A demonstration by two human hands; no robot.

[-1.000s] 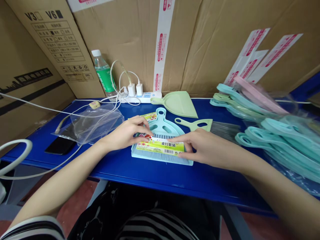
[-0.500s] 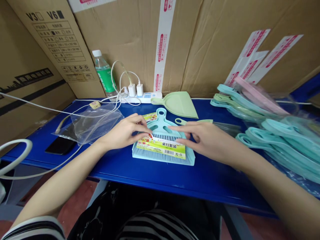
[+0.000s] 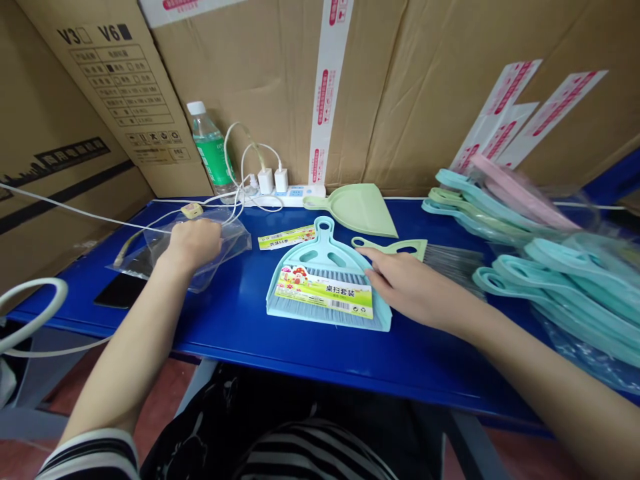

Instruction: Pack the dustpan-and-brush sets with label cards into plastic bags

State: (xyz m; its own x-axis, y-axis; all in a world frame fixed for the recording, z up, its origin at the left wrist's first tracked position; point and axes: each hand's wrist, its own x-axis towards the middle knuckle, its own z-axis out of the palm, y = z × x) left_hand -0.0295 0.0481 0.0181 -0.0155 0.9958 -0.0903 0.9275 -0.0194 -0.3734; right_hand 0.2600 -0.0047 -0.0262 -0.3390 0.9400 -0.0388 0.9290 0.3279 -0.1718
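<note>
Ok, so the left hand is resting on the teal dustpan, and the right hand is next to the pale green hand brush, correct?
Not quite: the head view shows the left hand resting on the clear plastic bag, not the teal dustpan. The right hand is next to the pale green hand brush, as you said.

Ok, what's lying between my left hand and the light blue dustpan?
In the head view, the edge of the plastic bag extends past your left hand, then a printed paper strip lies just short of the dustpan.
</note>
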